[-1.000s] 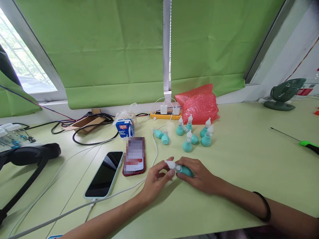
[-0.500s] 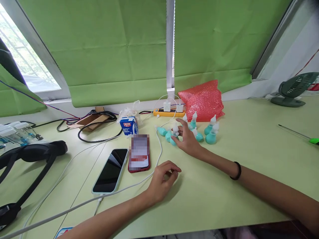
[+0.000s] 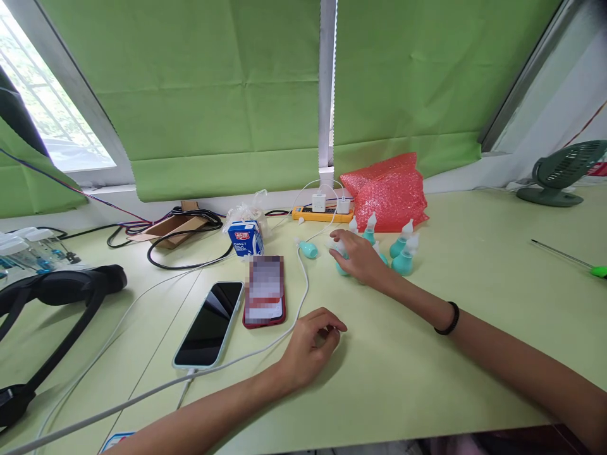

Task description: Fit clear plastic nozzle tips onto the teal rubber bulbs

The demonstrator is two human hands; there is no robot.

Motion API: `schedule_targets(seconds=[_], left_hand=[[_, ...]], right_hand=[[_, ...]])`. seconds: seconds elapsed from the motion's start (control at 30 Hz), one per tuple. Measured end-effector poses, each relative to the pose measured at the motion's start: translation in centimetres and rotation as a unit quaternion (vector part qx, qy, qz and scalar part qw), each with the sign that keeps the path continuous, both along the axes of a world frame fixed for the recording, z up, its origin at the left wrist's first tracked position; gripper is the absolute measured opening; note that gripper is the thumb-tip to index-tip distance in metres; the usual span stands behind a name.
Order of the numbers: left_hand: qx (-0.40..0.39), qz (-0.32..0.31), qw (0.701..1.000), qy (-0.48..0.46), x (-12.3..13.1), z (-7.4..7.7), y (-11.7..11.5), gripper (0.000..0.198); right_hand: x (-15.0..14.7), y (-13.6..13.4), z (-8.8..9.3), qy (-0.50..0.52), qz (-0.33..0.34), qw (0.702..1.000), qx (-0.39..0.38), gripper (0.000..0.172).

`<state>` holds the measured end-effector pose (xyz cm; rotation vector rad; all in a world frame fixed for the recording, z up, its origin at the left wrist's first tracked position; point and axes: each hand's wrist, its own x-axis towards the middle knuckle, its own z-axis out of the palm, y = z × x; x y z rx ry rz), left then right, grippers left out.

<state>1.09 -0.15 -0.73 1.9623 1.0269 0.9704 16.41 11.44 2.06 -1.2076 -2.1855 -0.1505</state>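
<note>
My right hand (image 3: pixel 359 258) reaches to a cluster of small teal bulbs with white tips (image 3: pixel 403 253) near the back of the pale green table (image 3: pixel 474 303). Its fingers curl over one teal bulb (image 3: pixel 340 265) and close on it. Another teal bulb (image 3: pixel 308 249) lies on its side just left of that hand. My left hand (image 3: pixel 310 344) rests on the table nearer me, its fingers curled loosely and holding nothing, beside a white charging cable (image 3: pixel 289 316).
A red bubble-wrap bag (image 3: pixel 386 189) lies behind the bulbs, next to an orange power strip (image 3: pixel 322 213). Two phones (image 3: pixel 211 323), (image 3: pixel 264 291) lie left of my left hand. A milk carton (image 3: pixel 245 240), black cables, a dark headset (image 3: pixel 52 291), a green fan (image 3: pixel 559 174) and a screwdriver (image 3: pixel 569 256) are around.
My right hand carried the teal bulb from between both hands to the cluster at the back, then shifted slightly onto another bulb. My left hand let go and stayed in place.
</note>
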Motion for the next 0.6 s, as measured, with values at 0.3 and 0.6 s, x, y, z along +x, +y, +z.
schedule_targets(seconds=[0.3,0.6], left_hand=[[0.016,0.002,1.000,0.017,-0.1,-0.1,-0.1,0.023],[0.017,-0.002,0.999,0.030,-0.1,-0.2,0.0,0.022]], right_hand=[[0.5,-1.0,1.6,-0.172,-0.083,0.980,0.052,0.025],[2.6,0.2,4.4,-0.102,-0.120,0.987,0.013,0.063]])
